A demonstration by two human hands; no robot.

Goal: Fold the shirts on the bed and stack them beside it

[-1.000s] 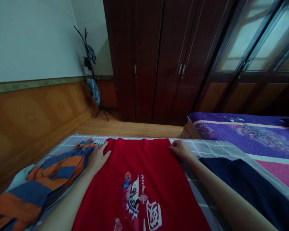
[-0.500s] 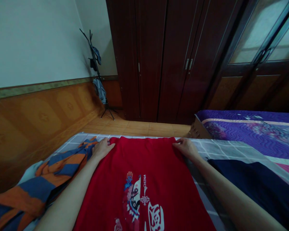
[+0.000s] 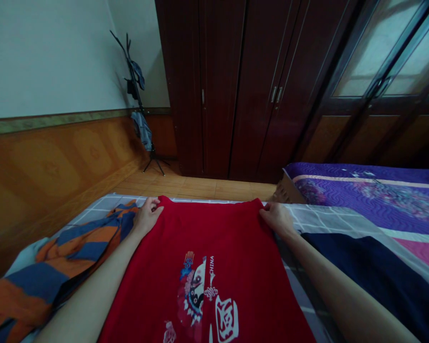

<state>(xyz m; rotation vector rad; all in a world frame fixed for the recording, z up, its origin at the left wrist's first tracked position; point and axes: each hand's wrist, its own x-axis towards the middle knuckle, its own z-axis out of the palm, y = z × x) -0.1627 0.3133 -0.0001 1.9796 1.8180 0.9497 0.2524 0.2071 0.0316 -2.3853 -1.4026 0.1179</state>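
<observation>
A red shirt point(image 3: 250, 267) with a white and blue printed design and the word CHINA lies spread on the grey checked bed cover point(image 3: 325, 216). My left hand point(image 3: 148, 218) pinches its far left corner, thumb and fingers closed on the cloth. At the far right corner my right hand point(image 3: 277, 219) grips the fabric in the same way. Between the two hands the far edge of the shirt is stretched and sags slightly in the middle. The near end of the shirt runs out of view at the bottom.
An orange and blue striped garment point(image 3: 93, 236) lies at the left, and a dark navy cloth point(image 3: 361, 257) at the right. Beyond are a purple bed point(image 3: 343, 190), a dark wardrobe point(image 3: 218, 119) and a coat stand point(image 3: 137, 95).
The corners of the shirt now rise slightly above its sagging far edge, still held by both hands. My hands are a little further apart. The camera view has shifted slightly.
</observation>
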